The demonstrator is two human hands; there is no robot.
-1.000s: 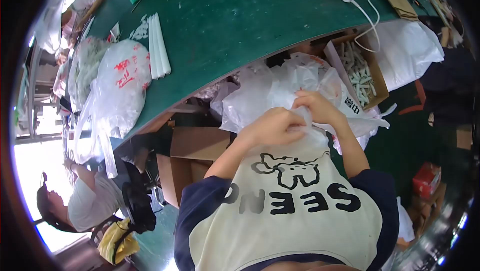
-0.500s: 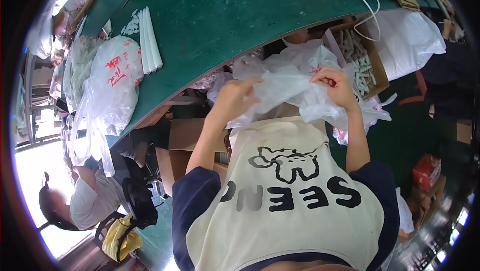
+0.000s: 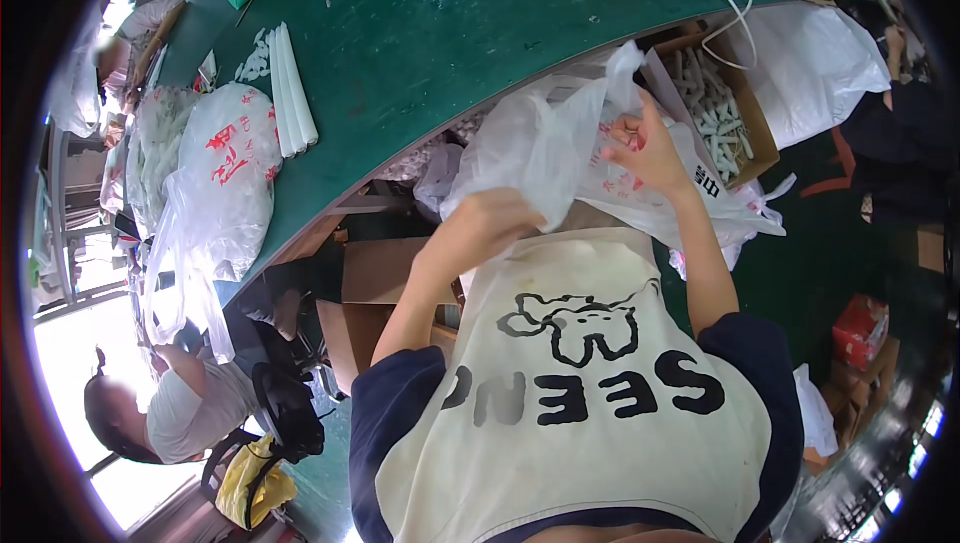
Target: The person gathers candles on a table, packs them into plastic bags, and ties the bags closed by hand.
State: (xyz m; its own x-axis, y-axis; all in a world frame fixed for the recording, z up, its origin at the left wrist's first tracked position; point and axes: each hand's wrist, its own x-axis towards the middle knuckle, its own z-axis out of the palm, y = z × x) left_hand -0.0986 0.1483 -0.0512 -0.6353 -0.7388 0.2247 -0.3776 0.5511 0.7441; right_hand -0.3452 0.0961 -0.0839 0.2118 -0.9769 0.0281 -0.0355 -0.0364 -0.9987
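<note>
In the head view a thin, translucent plastic bag (image 3: 535, 138) with red print spreads in front of my torso, below the table edge. My left hand (image 3: 490, 228), slightly blurred, is closed on the bag's near edge. On the other side my right hand (image 3: 648, 155) is against the bag, its thumb and forefinger apart and the other fingers bent. A corner of the bag stands up just above the right hand. Beside that hand is an open cardboard box (image 3: 762, 133) holding many slim white pieces (image 3: 712, 113).
On the green table (image 3: 430, 23) lie white tubes (image 3: 293, 93), small white pieces (image 3: 255, 61) and a filled plastic bag (image 3: 235, 143). A white cable (image 3: 735, 18) hangs over the edge. Open cartons (image 3: 385, 271) stand below left. A seated person (image 3: 200, 403) is at left, another (image 3: 905, 133) at right.
My left hand has drawn its part of the bag slightly toward me. My right hand has let go of the bag's edge, moved left and up, and opened. The bag now rises higher between them.
</note>
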